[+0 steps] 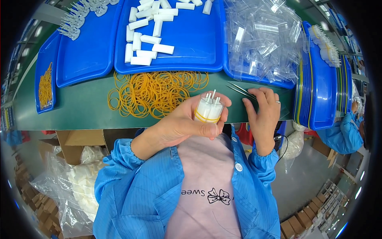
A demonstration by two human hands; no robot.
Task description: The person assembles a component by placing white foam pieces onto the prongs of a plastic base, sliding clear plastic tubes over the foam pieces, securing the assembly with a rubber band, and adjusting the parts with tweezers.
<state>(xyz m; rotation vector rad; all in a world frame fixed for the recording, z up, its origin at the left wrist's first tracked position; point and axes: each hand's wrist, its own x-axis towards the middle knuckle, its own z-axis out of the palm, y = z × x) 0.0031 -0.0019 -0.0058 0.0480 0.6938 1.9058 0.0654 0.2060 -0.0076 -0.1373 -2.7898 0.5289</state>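
My left hand point(181, 123) is wrapped round a small bundle of white cylinders point(206, 109) in a clear sleeve, with thin white stems sticking up from its top. A yellow rubber band point(207, 117) circles the bundle's lower part. To the right, my right hand point(263, 113) has thumb and forefinger round the rear of metal tweezers point(240, 91), whose tips point left and away from me, low over the green table. Loose yellow rubber bands point(155, 91) lie in a heap beyond my left hand.
A blue tray point(195, 51) of white cylinders point(163, 48) stands at the back. Right of it, clear plastic sleeves point(262, 44) fill another tray. Stacked blue trays point(322, 91) stand at the table's right end; a small tray of bands point(45, 87) is at far left. Cartons point(81, 139) sit below the front edge.
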